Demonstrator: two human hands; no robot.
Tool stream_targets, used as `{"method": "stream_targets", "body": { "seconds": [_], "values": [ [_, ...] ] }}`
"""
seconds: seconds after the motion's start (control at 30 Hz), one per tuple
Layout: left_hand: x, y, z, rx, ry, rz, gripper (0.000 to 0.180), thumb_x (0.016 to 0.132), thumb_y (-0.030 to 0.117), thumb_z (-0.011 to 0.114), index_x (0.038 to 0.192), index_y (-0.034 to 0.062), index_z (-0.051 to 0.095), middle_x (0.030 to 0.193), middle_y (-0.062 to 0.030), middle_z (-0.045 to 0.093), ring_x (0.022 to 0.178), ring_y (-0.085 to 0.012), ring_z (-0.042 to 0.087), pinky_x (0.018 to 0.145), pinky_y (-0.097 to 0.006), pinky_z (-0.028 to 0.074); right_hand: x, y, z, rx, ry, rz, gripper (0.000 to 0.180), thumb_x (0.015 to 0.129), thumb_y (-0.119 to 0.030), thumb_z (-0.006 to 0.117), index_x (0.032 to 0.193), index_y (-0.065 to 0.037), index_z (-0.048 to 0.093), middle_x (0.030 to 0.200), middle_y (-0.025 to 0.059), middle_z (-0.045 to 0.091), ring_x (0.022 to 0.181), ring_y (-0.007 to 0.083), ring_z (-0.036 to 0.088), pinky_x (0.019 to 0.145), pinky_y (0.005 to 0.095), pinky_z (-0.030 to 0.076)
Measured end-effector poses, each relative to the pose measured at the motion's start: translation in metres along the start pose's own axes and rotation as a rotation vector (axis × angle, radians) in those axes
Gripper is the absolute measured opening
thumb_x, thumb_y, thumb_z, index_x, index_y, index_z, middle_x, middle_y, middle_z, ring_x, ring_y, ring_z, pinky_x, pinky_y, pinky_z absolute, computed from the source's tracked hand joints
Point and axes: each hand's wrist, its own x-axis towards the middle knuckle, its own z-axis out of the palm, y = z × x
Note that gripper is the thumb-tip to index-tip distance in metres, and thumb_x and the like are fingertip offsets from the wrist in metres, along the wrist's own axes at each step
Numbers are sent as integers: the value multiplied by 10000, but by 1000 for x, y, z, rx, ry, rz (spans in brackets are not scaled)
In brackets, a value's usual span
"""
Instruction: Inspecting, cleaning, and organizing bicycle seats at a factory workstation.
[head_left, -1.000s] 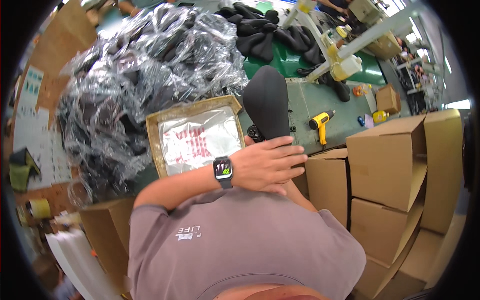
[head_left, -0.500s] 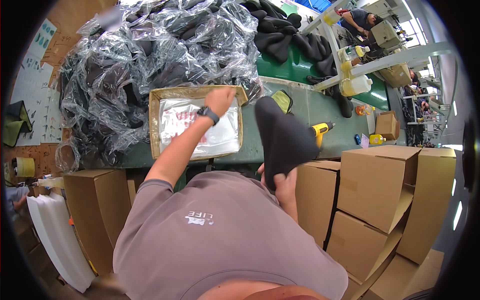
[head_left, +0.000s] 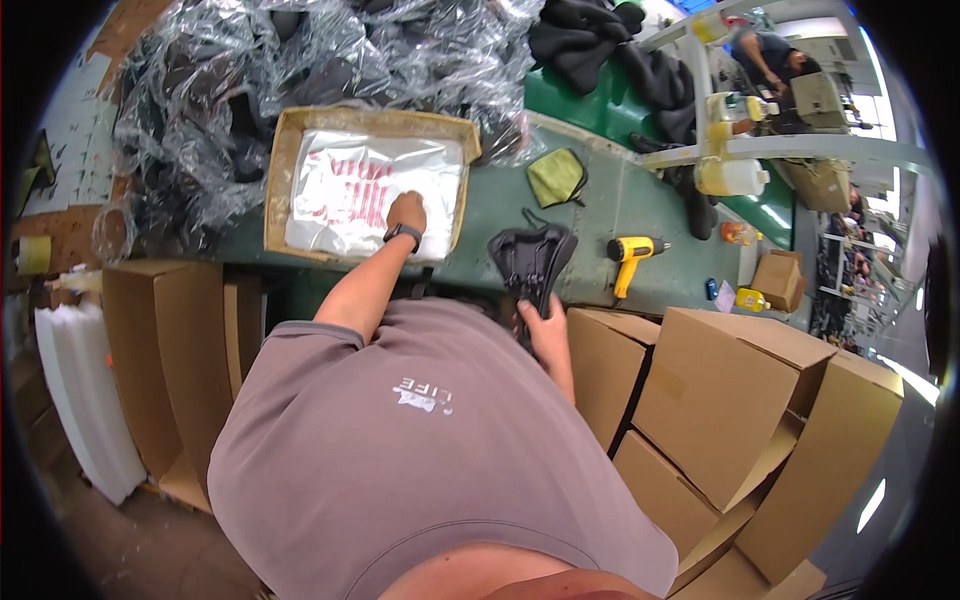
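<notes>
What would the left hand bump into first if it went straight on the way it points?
Probably the far wall of the cardboard box, near its right corner. The left hand is over the plastic bags inside; depth is unclear, so it might press into those first.

This is a workshop — a factory floor laid out in work stations. A long green workbench (head_left: 600, 235) crosses the scene, and a big heap of black padded pieces in clear plastic (head_left: 330, 65) covers its far left. A yellow heat gun (head_left: 627, 262) (the pistol-shaped kind) lies on the right of the bench. Cardboard boxes (head_left: 715, 400) stand stacked at near right; white foam sheets (head_left: 88, 400) lean beside open cartons (head_left: 195, 330) at near left. At far right, beyond a pale metal frame (head_left: 825, 150), another person (head_left: 762, 62) leans forward — and strip lights (head_left: 872, 506) shine along the right edge.
</notes>
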Motion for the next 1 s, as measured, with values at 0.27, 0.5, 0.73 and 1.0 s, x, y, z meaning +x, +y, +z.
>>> {"method": "stream_targets", "body": {
  "seconds": [0.27, 0.5, 0.73, 1.0],
  "values": [
    [-6, -55, -72, -1517, -15, -404, 194, 1118, 255, 653, 1078, 88, 743, 1021, -84, 783, 924, -227, 750, 841, -394, 603, 81, -38, -3, 100, -306, -137, 561, 1023, -134, 777, 1501, -26, 505, 1038, 108, 752, 710, 170, 720, 639, 327, 611],
    [-134, 66, -230, -1798, -456, -99, 161, 1137, 116, 590, 1288, 115, 645, 1128, -5, 724, 1072, -169, 719, 1014, -394, 594, 143, -31, 70, 587, -980, 271, 411, 1118, -204, 683, 1471, -31, 562, 1252, 158, 740, 996, 305, 804, 761, 402, 693],
    [-207, 70, -290, -1946, 57, -55, 225, 1066, 45, 599, 1271, 18, 688, 1193, -98, 738, 1070, -228, 701, 1017, -443, 574, 112, -92, 107, 839, -1357, 187, 569, 1037, -204, 798, 1518, -12, 564, 1320, 133, 712, 953, 244, 744, 771, 378, 624],
    [-135, 27, -375, -1796, -184, -385, 215, 1104, 254, 678, 1203, 73, 735, 1015, -67, 796, 825, -185, 763, 704, -343, 625, 79, -136, 118, 205, -1193, -35, 728, 894, -32, 807, 1562, -13, 518, 1209, 181, 770, 994, 259, 774, 854, 393, 636]
  ]
}}
